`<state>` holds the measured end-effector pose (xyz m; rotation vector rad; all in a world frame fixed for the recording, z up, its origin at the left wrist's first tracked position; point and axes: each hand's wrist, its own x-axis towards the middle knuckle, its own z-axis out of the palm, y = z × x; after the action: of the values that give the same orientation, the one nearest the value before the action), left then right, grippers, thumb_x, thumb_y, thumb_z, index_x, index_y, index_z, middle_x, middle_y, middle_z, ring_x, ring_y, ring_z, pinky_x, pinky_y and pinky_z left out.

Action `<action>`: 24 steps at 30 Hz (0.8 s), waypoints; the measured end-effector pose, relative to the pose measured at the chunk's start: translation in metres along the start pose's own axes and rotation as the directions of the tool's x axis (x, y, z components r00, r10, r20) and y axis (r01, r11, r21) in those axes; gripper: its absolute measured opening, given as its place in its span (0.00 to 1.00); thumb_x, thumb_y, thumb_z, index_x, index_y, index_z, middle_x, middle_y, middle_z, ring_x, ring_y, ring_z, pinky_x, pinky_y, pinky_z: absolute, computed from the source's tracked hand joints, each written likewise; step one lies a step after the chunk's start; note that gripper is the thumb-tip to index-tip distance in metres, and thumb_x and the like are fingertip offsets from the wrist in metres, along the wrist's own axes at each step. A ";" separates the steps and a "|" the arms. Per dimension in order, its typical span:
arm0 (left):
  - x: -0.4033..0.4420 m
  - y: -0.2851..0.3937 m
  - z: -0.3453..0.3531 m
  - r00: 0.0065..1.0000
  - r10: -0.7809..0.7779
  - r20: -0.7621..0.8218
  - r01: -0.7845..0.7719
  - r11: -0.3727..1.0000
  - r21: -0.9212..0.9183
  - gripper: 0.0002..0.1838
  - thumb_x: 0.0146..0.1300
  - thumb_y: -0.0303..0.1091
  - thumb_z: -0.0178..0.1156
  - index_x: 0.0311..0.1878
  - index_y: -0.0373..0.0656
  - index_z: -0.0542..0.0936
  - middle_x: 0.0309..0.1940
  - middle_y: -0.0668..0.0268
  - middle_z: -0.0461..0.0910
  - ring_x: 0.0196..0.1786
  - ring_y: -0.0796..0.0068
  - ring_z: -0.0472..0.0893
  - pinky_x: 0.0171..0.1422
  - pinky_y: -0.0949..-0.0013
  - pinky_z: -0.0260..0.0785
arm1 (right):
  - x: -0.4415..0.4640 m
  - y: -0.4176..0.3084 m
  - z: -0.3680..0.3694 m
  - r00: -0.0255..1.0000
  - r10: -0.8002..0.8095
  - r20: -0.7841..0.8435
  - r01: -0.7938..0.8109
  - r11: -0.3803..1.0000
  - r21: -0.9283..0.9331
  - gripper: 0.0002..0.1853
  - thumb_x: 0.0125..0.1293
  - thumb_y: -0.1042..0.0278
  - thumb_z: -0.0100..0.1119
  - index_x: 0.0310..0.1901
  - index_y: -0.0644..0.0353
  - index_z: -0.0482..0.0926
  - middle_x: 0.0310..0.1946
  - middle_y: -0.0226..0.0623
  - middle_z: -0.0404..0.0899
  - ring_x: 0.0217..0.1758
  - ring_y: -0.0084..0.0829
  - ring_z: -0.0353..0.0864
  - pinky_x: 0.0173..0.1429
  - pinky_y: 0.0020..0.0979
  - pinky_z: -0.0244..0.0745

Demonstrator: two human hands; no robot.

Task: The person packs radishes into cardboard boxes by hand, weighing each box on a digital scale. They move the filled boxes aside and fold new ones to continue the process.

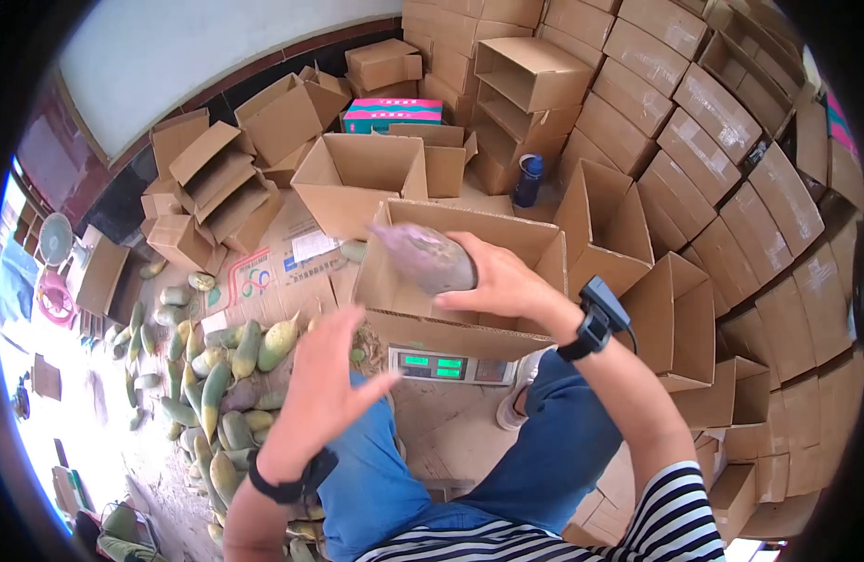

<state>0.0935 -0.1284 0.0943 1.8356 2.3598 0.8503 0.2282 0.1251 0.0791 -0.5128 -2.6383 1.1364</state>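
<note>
My right hand (502, 281) is wrapped round the thick end of a purplish radish (427, 259), held above an open cardboard box (460, 328). The radish's pointed end faces left and is somewhat blurred. Below the front of the box shows a scale (451, 366) with green lit digits. My left hand (329, 379) is raised left of the box, thumb apart from the fingers, with nothing in it. Many green and white radishes (247, 348) lie on the floor beyond my left hand.
Open boxes (671, 314) stand to the right and another open box (362, 178) behind. Stacked closed cartons (704, 150) form a wall at the right. A blue bottle (528, 181) stands behind the box. Loose boxes (207, 178) are piled at the back left.
</note>
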 end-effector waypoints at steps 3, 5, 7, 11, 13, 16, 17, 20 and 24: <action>-0.036 -0.015 0.017 0.975 -0.010 0.221 -0.016 0.993 0.116 0.35 0.51 0.48 0.72 0.57 0.37 0.74 0.56 0.52 0.75 0.59 0.49 0.73 0.66 0.50 0.62 | 0.017 0.072 0.006 0.946 0.276 0.172 -0.186 0.892 -0.412 0.45 0.44 0.42 0.73 0.59 0.65 0.70 0.49 0.54 0.81 0.55 0.48 0.81 0.59 0.41 0.75; -0.040 -0.006 0.022 0.985 0.027 0.170 -0.094 0.912 0.400 0.30 0.51 0.49 0.69 0.52 0.38 0.77 0.49 0.54 0.78 0.54 0.53 0.76 0.60 0.53 0.65 | 0.027 0.106 0.023 0.857 0.429 0.287 -0.169 0.758 -0.630 0.42 0.43 0.45 0.74 0.57 0.64 0.74 0.48 0.52 0.83 0.54 0.46 0.83 0.56 0.42 0.77; -0.038 -0.013 0.024 0.984 0.012 0.175 -0.079 0.922 0.380 0.29 0.51 0.50 0.69 0.50 0.38 0.78 0.47 0.55 0.79 0.53 0.55 0.77 0.59 0.54 0.66 | 0.036 0.137 0.049 0.735 0.546 0.401 -0.058 0.640 -0.766 0.38 0.42 0.48 0.75 0.55 0.62 0.79 0.48 0.48 0.84 0.52 0.44 0.84 0.53 0.43 0.79; -0.030 -0.021 0.022 0.983 -0.016 0.184 -0.045 0.946 0.322 0.26 0.52 0.50 0.68 0.46 0.39 0.79 0.44 0.57 0.79 0.51 0.57 0.77 0.57 0.56 0.67 | 0.047 0.182 0.098 0.434 0.741 0.513 0.075 0.538 -0.840 0.26 0.44 0.54 0.76 0.46 0.56 0.87 0.49 0.40 0.85 0.54 0.41 0.84 0.52 0.44 0.80; -0.028 -0.024 0.022 0.983 -0.030 0.183 -0.025 0.956 0.293 0.26 0.52 0.50 0.68 0.46 0.39 0.79 0.44 0.57 0.79 0.50 0.57 0.77 0.57 0.57 0.67 | 0.043 0.216 0.120 0.408 0.750 0.520 0.122 0.520 -0.845 0.24 0.48 0.56 0.73 0.48 0.56 0.86 0.51 0.41 0.84 0.56 0.42 0.83 0.54 0.45 0.80; -0.026 -0.027 0.020 0.981 -0.033 0.189 -0.018 0.965 0.260 0.25 0.53 0.49 0.67 0.46 0.39 0.79 0.43 0.58 0.79 0.50 0.58 0.77 0.56 0.58 0.68 | 0.035 0.199 0.105 0.448 0.696 0.562 0.016 0.622 -0.783 0.27 0.51 0.61 0.70 0.55 0.57 0.81 0.56 0.42 0.81 0.61 0.45 0.79 0.58 0.45 0.78; -0.026 -0.028 0.020 0.982 -0.028 0.188 -0.021 0.966 0.257 0.25 0.53 0.49 0.67 0.46 0.39 0.79 0.42 0.58 0.79 0.49 0.58 0.77 0.56 0.58 0.68 | 0.033 0.197 0.103 0.443 0.698 0.562 0.021 0.619 -0.785 0.27 0.51 0.61 0.70 0.55 0.57 0.81 0.56 0.42 0.81 0.61 0.45 0.79 0.58 0.45 0.78; -0.028 -0.028 0.019 0.984 -0.016 0.179 -0.029 0.969 0.244 0.24 0.54 0.49 0.66 0.46 0.39 0.78 0.41 0.59 0.79 0.48 0.58 0.77 0.55 0.58 0.68 | 0.033 0.188 0.098 0.486 0.656 0.577 0.134 0.597 -0.791 0.27 0.54 0.61 0.66 0.57 0.58 0.79 0.56 0.43 0.80 0.62 0.47 0.78 0.59 0.46 0.77; -0.033 -0.031 0.021 0.983 -0.028 0.179 -0.014 0.973 0.229 0.24 0.54 0.49 0.65 0.46 0.40 0.77 0.41 0.59 0.78 0.49 0.58 0.77 0.54 0.58 0.68 | 0.042 0.158 0.082 0.799 0.340 0.495 0.063 0.773 -0.632 0.19 0.58 0.63 0.62 0.50 0.58 0.82 0.48 0.45 0.83 0.54 0.48 0.81 0.57 0.49 0.77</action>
<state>0.0837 -0.1548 0.0533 1.8885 2.4311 0.4015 0.1980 0.1895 -0.0898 -0.5447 -3.6100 0.4266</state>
